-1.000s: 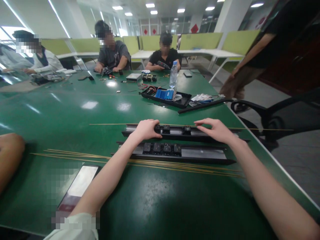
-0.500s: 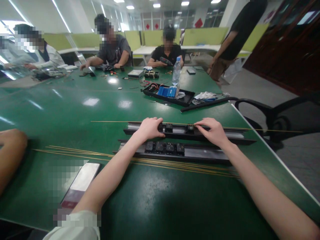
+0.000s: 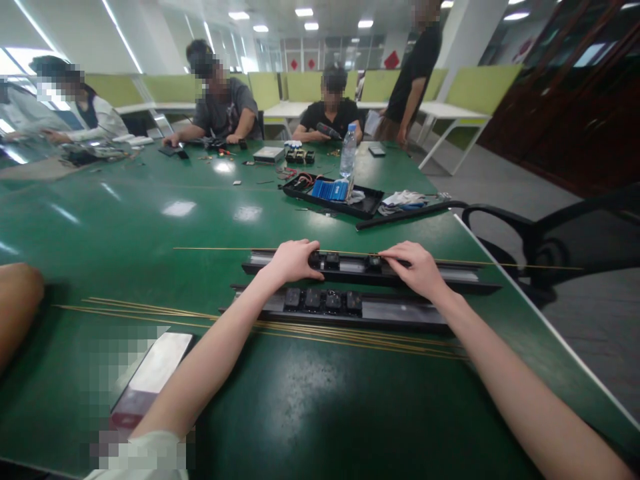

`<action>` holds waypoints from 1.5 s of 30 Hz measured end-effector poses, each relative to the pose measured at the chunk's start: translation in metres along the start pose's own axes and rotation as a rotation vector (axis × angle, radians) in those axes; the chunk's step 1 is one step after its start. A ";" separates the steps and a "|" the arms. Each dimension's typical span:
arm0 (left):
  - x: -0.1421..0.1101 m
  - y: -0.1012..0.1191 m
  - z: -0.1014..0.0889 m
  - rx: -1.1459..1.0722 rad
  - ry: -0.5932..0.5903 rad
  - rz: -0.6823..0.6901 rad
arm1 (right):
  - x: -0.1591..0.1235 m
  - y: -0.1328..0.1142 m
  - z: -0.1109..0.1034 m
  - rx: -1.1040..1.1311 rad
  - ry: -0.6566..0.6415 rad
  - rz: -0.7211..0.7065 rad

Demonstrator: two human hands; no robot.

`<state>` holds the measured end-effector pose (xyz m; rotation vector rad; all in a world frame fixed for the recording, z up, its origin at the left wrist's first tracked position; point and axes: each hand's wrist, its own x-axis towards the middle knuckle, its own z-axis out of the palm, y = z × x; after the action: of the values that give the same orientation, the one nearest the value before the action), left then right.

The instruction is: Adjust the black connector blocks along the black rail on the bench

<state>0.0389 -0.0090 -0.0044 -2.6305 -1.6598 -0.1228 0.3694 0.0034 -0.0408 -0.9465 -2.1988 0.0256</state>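
Observation:
Two long black rails with black socket modules lie side by side on the green table (image 3: 150, 220). My left hand (image 3: 293, 261) is curled over the far rail (image 3: 465, 279), fingers closed by its modules. My right hand (image 3: 415, 268) rests on the same rail further right. Its fingers are pressed together on a thin brass rod (image 3: 525, 265) that runs along the rail's far edge. The near rail (image 3: 400, 310) holds several modules and lies untouched just below my wrists. Several more brass rods (image 3: 150, 310) lie in front of it under my forearms.
A black tray (image 3: 367, 203) with blue parts, a water bottle (image 3: 347, 150) and a loose black bar (image 3: 410, 213) lie beyond. A phone (image 3: 150, 373) sits near left. Another person's arm (image 3: 15, 300) rests at left. A chair (image 3: 550, 233) stands right; people sit opposite, one person (image 3: 415, 67) stands.
My right hand's fingers have dropped onto the far rail and slid slightly left. The standing person has walked from the right side to the far end of the table.

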 end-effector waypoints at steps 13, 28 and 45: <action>0.001 -0.002 0.001 0.007 0.001 0.006 | 0.000 -0.002 0.004 0.005 0.000 0.053; 0.001 -0.012 0.000 -0.073 -0.009 0.038 | -0.002 0.000 0.004 0.002 -0.003 0.072; 0.002 -0.016 0.000 -0.111 -0.013 0.024 | -0.001 0.011 -0.019 0.047 -0.177 0.190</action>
<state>0.0254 -0.0005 -0.0041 -2.7360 -1.6715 -0.2033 0.3883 0.0059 -0.0309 -1.1619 -2.2483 0.2582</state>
